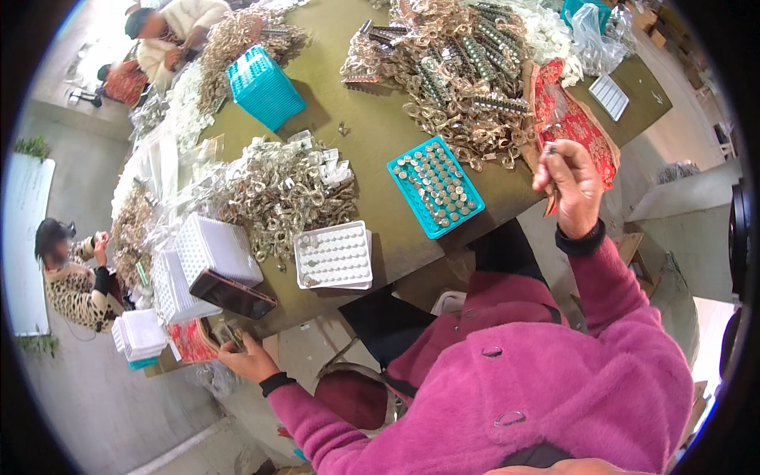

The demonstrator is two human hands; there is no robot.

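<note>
Far left, well apart from the left hand (252, 362): another person in a spotted top (75, 297). Just left of that hand: short stack of white trays (141, 334), teal at its base, then a red patterned cloth (192, 342). Beyond the hand, near it: stacked white trays (215, 252), dark phone (232, 294) leaning on them. Left hand is low at the desk (380, 150) edge, fingers curled at some small brownish-grey items (229, 336); cannot tell if it grips them or only touches.

Farther out past the left hand: heap of clear-wrapped pieces (277, 194), and well beyond that a tall teal tray stack (265, 87). Right of and beyond the left hand: white tray with round slots (332, 255), on top of another. Between the two hands, nearer the right: teal tray (391, 168) with rows of round metallic discs (436, 188). Farther out, left of the right hand (578, 190): large heap of wrapped straps (467, 71). Red floral cloth (582, 119) just beyond the right hand. Right hand is raised, thumb and fingers pinching a small dark metallic piece (550, 148) at the tips. Past it, slightly right: white slotted tray (608, 97) lying on the desk.
</note>
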